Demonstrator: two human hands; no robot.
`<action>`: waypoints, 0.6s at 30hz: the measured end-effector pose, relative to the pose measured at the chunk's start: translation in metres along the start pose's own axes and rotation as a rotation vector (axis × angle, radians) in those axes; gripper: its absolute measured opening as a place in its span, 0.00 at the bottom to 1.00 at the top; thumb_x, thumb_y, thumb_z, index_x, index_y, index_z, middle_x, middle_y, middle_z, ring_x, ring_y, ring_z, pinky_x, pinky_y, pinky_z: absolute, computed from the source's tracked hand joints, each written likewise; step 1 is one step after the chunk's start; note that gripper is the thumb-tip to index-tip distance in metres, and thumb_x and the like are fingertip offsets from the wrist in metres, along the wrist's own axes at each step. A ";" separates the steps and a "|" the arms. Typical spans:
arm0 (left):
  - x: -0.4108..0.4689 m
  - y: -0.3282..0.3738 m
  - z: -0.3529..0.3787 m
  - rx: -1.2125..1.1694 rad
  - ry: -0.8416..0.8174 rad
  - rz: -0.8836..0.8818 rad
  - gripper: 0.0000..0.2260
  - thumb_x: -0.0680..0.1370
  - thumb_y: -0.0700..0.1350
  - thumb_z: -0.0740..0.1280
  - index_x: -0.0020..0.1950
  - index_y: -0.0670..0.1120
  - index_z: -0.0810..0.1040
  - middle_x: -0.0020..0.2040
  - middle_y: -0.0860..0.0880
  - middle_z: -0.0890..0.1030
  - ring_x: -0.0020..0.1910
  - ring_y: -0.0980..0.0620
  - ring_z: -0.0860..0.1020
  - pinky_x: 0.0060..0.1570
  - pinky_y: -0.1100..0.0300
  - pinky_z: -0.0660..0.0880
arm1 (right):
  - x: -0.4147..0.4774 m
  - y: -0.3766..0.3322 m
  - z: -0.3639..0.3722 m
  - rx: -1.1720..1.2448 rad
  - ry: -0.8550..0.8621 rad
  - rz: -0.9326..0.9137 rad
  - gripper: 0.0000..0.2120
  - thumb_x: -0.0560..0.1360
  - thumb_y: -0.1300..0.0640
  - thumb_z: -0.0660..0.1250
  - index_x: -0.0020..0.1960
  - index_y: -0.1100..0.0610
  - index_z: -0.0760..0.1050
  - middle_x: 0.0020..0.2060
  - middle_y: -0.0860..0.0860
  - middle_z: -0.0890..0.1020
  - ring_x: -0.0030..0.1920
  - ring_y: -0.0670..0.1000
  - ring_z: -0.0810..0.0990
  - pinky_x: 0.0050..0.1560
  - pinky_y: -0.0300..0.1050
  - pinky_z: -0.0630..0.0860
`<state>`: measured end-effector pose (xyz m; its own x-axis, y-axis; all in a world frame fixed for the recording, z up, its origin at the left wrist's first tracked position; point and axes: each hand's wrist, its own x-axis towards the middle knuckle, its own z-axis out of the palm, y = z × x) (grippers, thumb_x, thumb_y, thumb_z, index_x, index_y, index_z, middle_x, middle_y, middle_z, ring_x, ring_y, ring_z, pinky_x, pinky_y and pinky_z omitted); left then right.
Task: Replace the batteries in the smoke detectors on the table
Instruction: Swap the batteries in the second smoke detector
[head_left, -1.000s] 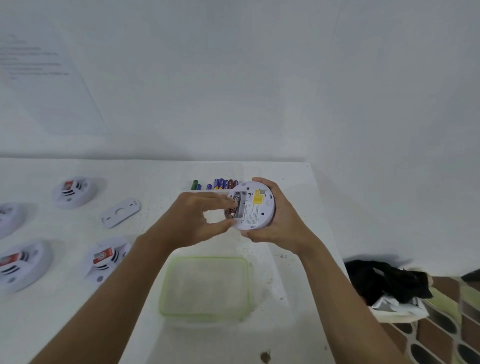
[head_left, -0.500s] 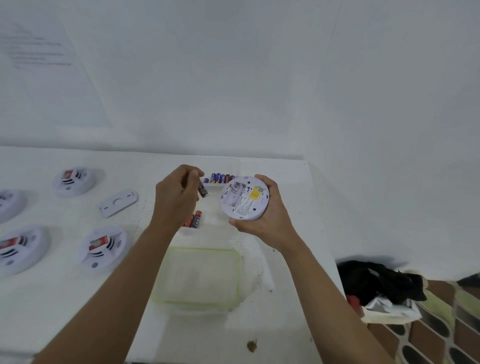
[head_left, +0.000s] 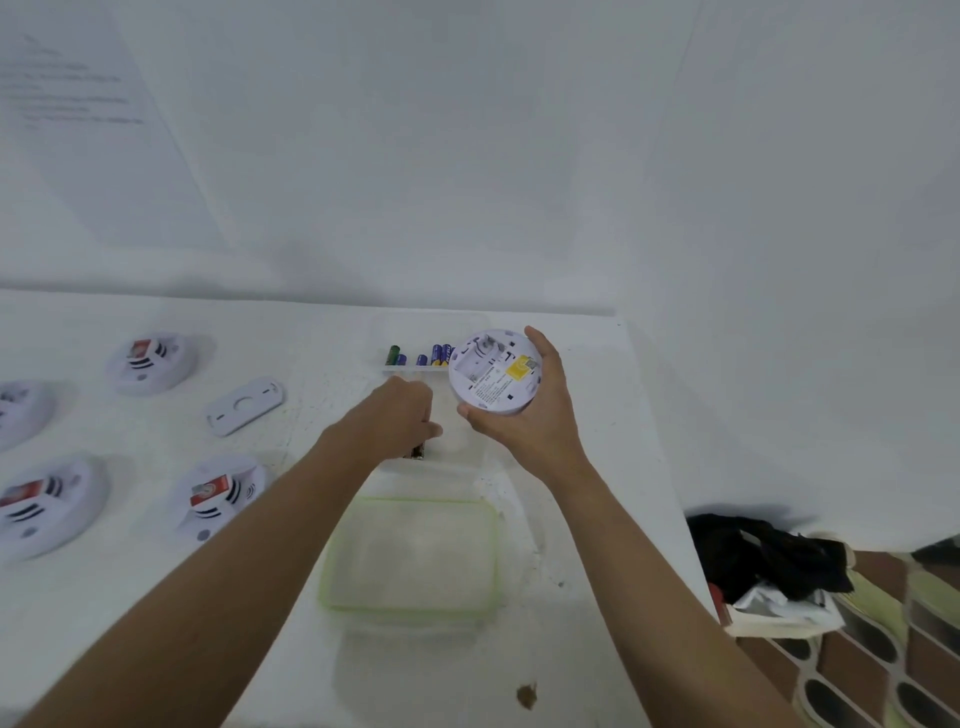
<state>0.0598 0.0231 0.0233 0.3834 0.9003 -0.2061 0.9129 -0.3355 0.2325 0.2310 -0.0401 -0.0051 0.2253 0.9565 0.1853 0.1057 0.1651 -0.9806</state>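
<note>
My right hand (head_left: 537, 434) holds a white round smoke detector (head_left: 493, 376) above the table, its back turned to me. Its battery bay looks empty and a yellow label sits beside the bay. My left hand (head_left: 397, 421) is lowered, fingers curled down, over a clear tray where used batteries (head_left: 417, 452) lie just under the fingertips. Whether a battery is still in those fingers is hidden. A row of blue and green batteries (head_left: 434, 356) stands at the back, behind the detector.
Several other smoke detectors (head_left: 153, 361) (head_left: 218, 493) (head_left: 47, 506) lie on the left of the white table, with a loose mounting plate (head_left: 244, 405) between them. A green-rimmed clear lid (head_left: 410, 500) lies near me. A black bag (head_left: 769, 561) sits past the table's right edge.
My left hand pulled a battery out of the detector, then dropped down to the tray. My right hand kept the detector and tilted its open back toward me.
</note>
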 end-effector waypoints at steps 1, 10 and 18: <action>0.002 -0.001 -0.001 0.018 -0.012 0.006 0.13 0.79 0.50 0.68 0.50 0.39 0.79 0.49 0.43 0.81 0.48 0.47 0.78 0.46 0.55 0.74 | 0.002 0.000 0.002 -0.004 0.012 -0.004 0.52 0.62 0.61 0.84 0.77 0.51 0.59 0.71 0.48 0.70 0.70 0.43 0.72 0.65 0.40 0.75; 0.011 -0.020 -0.019 -0.100 0.007 0.030 0.09 0.73 0.51 0.74 0.41 0.47 0.80 0.41 0.50 0.81 0.34 0.58 0.77 0.33 0.67 0.69 | 0.015 -0.002 0.015 -0.034 0.071 -0.012 0.51 0.60 0.55 0.84 0.76 0.49 0.60 0.70 0.47 0.71 0.70 0.44 0.72 0.65 0.42 0.75; 0.047 -0.030 -0.059 -0.328 0.223 0.159 0.03 0.75 0.43 0.70 0.43 0.45 0.82 0.38 0.51 0.82 0.31 0.62 0.76 0.29 0.76 0.67 | 0.035 -0.003 0.018 -0.037 0.148 -0.008 0.51 0.62 0.61 0.84 0.77 0.53 0.59 0.70 0.49 0.72 0.68 0.43 0.74 0.65 0.51 0.78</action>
<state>0.0424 0.0921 0.0628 0.4434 0.8944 0.0589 0.7382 -0.4017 0.5419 0.2211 -0.0024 0.0027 0.3645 0.9088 0.2029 0.1427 0.1608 -0.9766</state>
